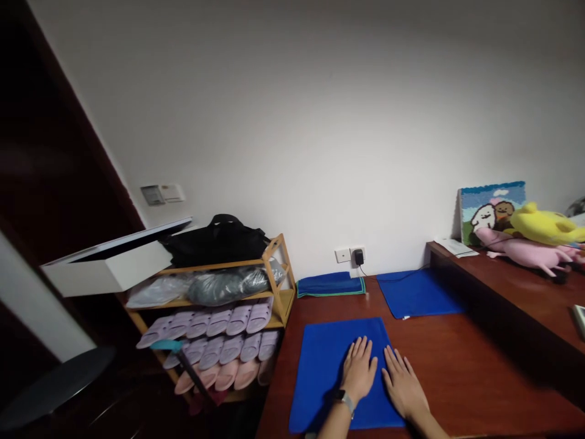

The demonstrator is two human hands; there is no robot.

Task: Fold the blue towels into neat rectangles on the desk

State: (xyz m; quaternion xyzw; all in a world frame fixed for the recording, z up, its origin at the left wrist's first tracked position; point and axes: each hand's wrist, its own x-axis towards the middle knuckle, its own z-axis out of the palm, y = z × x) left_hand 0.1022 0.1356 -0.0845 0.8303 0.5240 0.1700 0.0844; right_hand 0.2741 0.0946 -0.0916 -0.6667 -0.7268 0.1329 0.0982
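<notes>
Head view looks down at my two hands pressed flat on a blue cloth (pixel 329 366) spread on the dark wooden table (pixel 479 366). My left hand (pixel 359 369), with a watch at the wrist, lies palm down with fingers stretched and slightly fanned; it grips nothing, only rests on the fabric. My right hand (pixel 404 384) lies just beside it, also open and flat, its palm at the cloth's right edge with the fingers over the fabric and the outer side on the bare wood. Neither hand has closed around anything.

The cloth lies close to the near edge of the table, flat and roughly square, with no fold visible in it. I judge that I am at the smoothing stage, pressing the fabric down so it sits even before anything else is done with it. A next move would call for pinching an edge or corner between thumb and fingers, since flat palms cannot lift it, and for keeping the rest from dragging across the wood.

Farther back, a second blue cloth (pixel 418 292) lies flat, and a folded blue towel (pixel 331 284) sits against the wall below a socket with a plugged-in charger (pixel 359 256). Left of the table stands a wooden rack (pixel 278 286) with rows of slippers (pixel 219 338).
</notes>
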